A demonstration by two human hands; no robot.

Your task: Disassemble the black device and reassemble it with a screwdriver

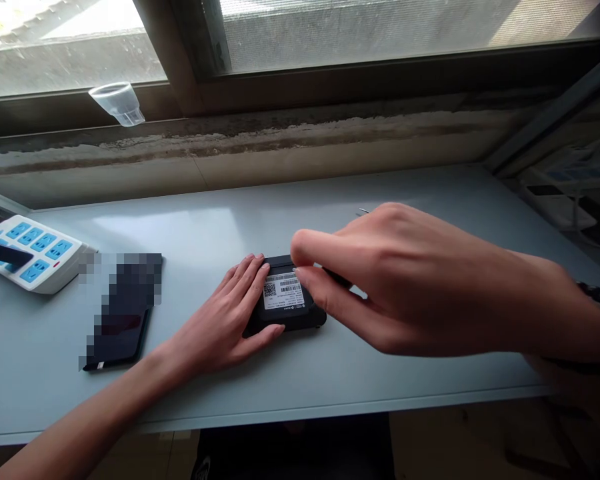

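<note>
A small black boxy device (pixel 280 324) lies on the table with a white label (pixel 284 291) facing up, printed with a QR code and barcodes. My left hand (pixel 230 310) grips its left side, fingers over the far part and thumb along the near edge. Above the device's right side, my right hand (pixel 375 287) is closed in a pinch, thumb against index finger. Whatever it holds is mostly hidden; a dark piece shows below the index finger. Just beyond that hand, a thin metal tip (pixel 363 211) pokes out, the rest of it covered.
To the left lies a black phone (pixel 125 320), partly pixelated. Farther left is a white power strip (pixel 55 283) with blue sockets and a dark object on it. A clear plastic cup (pixel 119 103) is at the window ledge. The table's front edge (pixel 330 408) runs below my arms.
</note>
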